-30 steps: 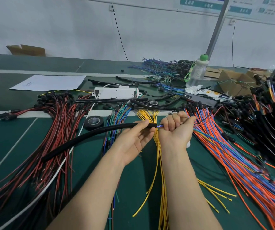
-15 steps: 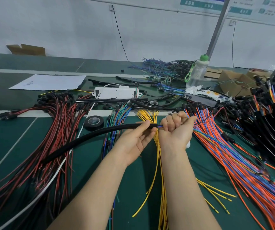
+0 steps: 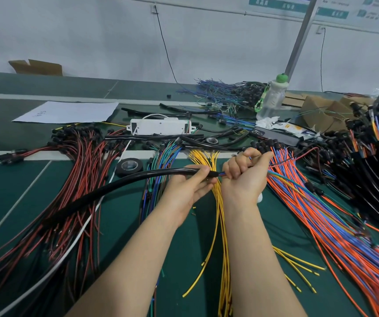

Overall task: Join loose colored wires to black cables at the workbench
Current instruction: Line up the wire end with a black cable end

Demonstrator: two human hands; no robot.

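Head view. Workbench [image 3: 120, 225] w/ dark green mat, matte and flat, pale stripes running across and diagonally. Bg is a plain white wall [image 3: 92, 30] w/ a thin black cord hanging down it and teal-and-white signs at top R. Grey metal post [image 3: 300, 35] slants up from the far R of the bench. Open cardboard box [image 3: 37, 67] at far L by the wall.

Left hand [image 3: 184, 191] pinches the end of a black cable [image 3: 115, 186] btwn thumb and fingers. The cable is thick, smooth, glossy rubber, and it arcs down-left over the bench. Right hand [image 3: 243, 179] is clenched in a fist round a small bunch of colored wires [image 3: 221, 173]. These come out of the cable end just btwn the two hands, then trail off R past the thumb. Both hands are held above the mat, mid-bench, over the yellow wires [image 3: 220, 225].

On the bench:
- The yellow wires are thin, loose and fanned out toward the near edge.
- Red-and-black wires [image 3: 76, 179] lie in a big spread at L, w/ black plugs at the far ends.
- Orange-and-blue wires [image 3: 321, 213] lie in a dense sheaf at R.
- Heap of black cables [image 3: 378, 168] at far R.
- Roll of black tape [image 3: 129, 167], round and shiny, just beyond the held cable.
- White plastic box [image 3: 158, 126], long and rectangular, further back.
- Sheet of white paper [image 3: 69, 112] lies flat at back L.
- Clear plastic bottle [image 3: 271, 99] w/ green cap stands upright at back R, w/ brown cardboard pieces [image 3: 316, 108] beside it.
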